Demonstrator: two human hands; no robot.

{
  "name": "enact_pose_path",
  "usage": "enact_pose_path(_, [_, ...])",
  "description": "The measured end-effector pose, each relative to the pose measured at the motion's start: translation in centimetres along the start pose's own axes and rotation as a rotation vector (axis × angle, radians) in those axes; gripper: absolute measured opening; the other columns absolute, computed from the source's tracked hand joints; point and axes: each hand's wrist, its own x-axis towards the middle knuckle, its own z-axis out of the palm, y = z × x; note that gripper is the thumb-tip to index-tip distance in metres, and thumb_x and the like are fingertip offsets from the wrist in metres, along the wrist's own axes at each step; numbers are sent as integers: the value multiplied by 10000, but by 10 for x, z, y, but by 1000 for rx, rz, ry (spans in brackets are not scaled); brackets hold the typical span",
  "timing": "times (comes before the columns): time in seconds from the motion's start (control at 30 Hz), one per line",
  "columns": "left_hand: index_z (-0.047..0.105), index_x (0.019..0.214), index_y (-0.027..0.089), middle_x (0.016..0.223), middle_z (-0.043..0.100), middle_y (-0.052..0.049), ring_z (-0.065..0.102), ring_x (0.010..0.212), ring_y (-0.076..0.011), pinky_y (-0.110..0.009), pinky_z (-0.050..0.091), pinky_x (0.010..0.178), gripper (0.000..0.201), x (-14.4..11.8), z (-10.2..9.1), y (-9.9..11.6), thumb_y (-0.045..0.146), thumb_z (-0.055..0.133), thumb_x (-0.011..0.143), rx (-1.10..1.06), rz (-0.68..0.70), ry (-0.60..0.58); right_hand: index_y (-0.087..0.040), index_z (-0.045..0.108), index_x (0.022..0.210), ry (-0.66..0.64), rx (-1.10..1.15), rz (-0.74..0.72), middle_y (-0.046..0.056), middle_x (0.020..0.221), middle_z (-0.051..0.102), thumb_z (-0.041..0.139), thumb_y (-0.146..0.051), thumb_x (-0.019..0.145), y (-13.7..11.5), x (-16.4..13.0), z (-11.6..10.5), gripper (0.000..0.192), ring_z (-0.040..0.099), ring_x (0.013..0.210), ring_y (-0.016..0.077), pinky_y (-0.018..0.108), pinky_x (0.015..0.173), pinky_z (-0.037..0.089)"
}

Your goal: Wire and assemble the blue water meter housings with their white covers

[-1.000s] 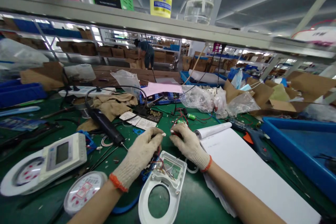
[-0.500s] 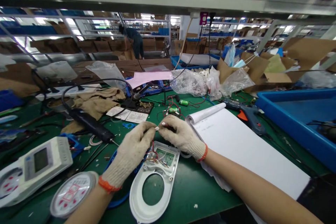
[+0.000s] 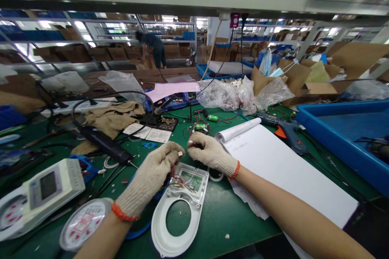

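My left hand (image 3: 161, 162), in a knitted glove, pinches a small white wire connector (image 3: 180, 153). Thin red and dark wires (image 3: 174, 173) run down from it into a white plastic housing (image 3: 174, 230) with a round opening and a green circuit board (image 3: 194, 181). Just to the right, my gloved right hand (image 3: 209, 151) is closed, with a tiny white connector (image 3: 190, 142) at its fingertips. A narrow gap separates the two hands. Behind the right hand lie green batteries (image 3: 201, 127) with red wires.
A notepad (image 3: 279, 166) lies under my right forearm, with a glue gun (image 3: 288, 135) and blue tray (image 3: 340, 145) beyond. On the left are a soldering iron (image 3: 105, 145), a meter (image 3: 50, 190) and a round clear-covered part (image 3: 85, 222). A person (image 3: 155, 48) bends by distant shelves.
My hands, which met at the white connectors, have drawn slightly apart. The left hand has turned and lowered a little, so its connector shows more plainly.
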Motion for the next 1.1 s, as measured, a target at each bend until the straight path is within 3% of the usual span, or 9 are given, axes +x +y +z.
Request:
enact_pose_path(0.1, [595,1005,226,675,513,55,461,593,-123,-243,356,540,292,0,-1,2,483,481,927,48,-38,81,-196,591,879,38,-93,32,-15,839,518,576,-218,889,-1,-2,0,28,486,766,146,290,711,387])
enact_pose_path(0.2, [614,1004,241,679,550,51,486,578,-128,-246,349,527,310,1,-3,6,508,480,923,154,-76,158,-212,583,1123,29,-179,-6,32,1020,554,579,-308,950,-5,-5,0,198,529,911,178,317,814,425])
enact_pose_path(0.27, [627,1009,247,704,584,47,507,588,-133,-251,359,536,319,2,-5,9,516,482,919,199,-89,185,-210,565,1164,4,-227,-72,55,1062,554,491,-299,1006,-5,-6,0,196,540,952,184,320,849,440])
enact_pose_path(0.4, [648,989,252,768,646,37,574,664,-153,-263,412,598,317,2,-4,12,512,482,919,264,-82,194,-193,590,1051,-55,-327,-167,43,938,564,418,-298,1047,-4,-6,-2,201,533,836,170,290,751,435])
enact_pose_path(0.67, [641,1028,206,1059,669,-56,641,969,-217,-335,470,880,296,5,-2,-5,375,405,973,606,192,255,-190,612,929,-150,-626,-260,37,833,592,416,-348,1054,-13,-7,-6,281,509,759,174,307,700,359])
enact_pose_path(0.83, [654,1073,179,1079,647,-99,648,938,-250,-368,480,839,304,6,-1,-8,315,397,984,769,259,255,-187,619,878,-181,-689,-278,34,796,612,453,-332,1037,-18,-6,-7,271,508,725,171,304,681,343])
enact_pose_path(1.1, [667,983,181,1022,638,-105,641,896,-236,-358,491,816,314,5,6,-11,264,364,999,875,349,245,-200,590,780,-245,-737,-242,12,705,582,484,-358,1008,-16,-5,-6,297,459,631,156,309,602,266])
